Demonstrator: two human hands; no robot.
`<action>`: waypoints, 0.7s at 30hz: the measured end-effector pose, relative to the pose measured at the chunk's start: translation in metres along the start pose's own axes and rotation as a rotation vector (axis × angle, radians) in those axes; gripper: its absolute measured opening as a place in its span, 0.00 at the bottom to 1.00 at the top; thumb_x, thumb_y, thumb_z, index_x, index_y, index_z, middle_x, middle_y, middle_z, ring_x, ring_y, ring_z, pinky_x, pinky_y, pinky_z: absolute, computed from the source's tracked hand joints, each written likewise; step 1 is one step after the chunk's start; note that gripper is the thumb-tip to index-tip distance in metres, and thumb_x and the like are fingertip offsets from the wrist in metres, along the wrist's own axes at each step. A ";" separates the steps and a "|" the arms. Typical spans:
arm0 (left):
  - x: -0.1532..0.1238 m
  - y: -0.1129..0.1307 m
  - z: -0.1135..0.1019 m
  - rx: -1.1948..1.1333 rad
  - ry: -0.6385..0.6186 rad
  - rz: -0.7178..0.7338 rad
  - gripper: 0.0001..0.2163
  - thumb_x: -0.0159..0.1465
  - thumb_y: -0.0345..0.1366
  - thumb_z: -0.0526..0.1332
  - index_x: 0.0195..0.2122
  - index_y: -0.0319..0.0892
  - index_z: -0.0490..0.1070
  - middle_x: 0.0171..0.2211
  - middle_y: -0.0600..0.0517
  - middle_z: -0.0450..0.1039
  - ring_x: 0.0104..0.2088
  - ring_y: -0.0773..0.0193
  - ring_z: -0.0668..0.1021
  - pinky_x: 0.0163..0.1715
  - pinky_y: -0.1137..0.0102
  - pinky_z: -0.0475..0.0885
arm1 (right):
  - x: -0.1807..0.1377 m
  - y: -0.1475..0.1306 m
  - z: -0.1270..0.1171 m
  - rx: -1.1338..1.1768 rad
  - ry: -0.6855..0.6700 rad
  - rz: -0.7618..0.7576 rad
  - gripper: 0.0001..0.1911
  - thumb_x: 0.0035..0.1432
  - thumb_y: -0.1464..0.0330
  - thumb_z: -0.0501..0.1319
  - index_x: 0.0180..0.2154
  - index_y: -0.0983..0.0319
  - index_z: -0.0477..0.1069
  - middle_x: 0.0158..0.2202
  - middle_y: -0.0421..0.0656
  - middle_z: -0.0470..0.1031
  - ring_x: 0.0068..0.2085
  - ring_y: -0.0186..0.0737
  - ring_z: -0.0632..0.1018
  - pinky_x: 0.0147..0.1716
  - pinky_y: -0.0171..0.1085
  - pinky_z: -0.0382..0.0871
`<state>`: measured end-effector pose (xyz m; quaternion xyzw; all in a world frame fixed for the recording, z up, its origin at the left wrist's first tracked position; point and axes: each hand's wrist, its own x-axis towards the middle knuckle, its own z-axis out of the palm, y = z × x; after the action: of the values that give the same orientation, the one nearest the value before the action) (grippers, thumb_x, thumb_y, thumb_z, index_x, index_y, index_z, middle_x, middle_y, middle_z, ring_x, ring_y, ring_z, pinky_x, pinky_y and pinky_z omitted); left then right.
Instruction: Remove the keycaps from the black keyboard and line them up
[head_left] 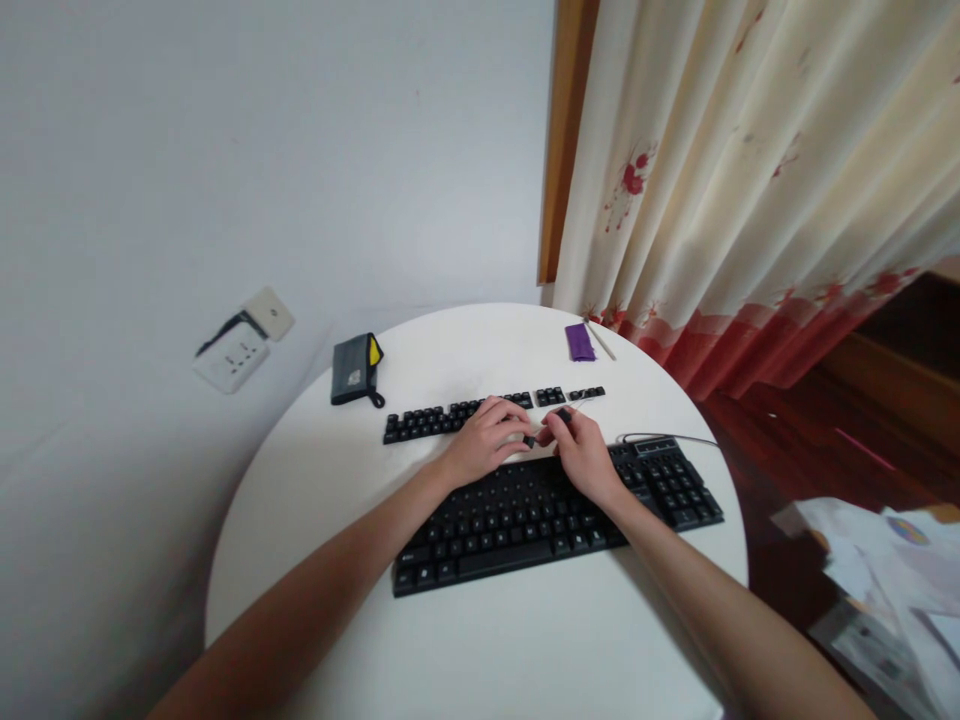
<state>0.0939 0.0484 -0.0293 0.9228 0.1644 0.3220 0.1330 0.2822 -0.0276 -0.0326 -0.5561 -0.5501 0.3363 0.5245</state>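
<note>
A black keyboard (525, 520) lies on a round white table (480, 640). Behind it, loose black keycaps (427, 422) stand in a row. My left hand (484, 442) hovers at the keyboard's top edge, fingers curled, fingertips beside a small black keycap (529, 440). My right hand (581, 455) meets it there and pinches another small black keycap (564, 415) between thumb and fingers. Both hands hide the keyboard's top row under them.
A grey and yellow pouch (355, 369) lies at the table's back left. A purple item (579, 341) and a thin stick (600, 340) lie at the back. The keyboard cable (667, 438) runs right. Curtain (750, 180) and papers (892, 590) are at the right.
</note>
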 end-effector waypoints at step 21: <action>0.011 -0.007 -0.017 -0.017 0.020 -0.198 0.06 0.64 0.37 0.65 0.40 0.44 0.77 0.38 0.49 0.80 0.41 0.59 0.77 0.45 0.62 0.72 | 0.009 -0.009 -0.016 0.042 0.099 -0.002 0.16 0.65 0.59 0.53 0.33 0.62 0.70 0.29 0.45 0.79 0.31 0.40 0.78 0.33 0.37 0.70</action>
<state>0.0900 0.0613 -0.0127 0.8976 0.2534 0.3180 0.1703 0.2963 -0.0242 -0.0185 -0.5604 -0.5169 0.3192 0.5629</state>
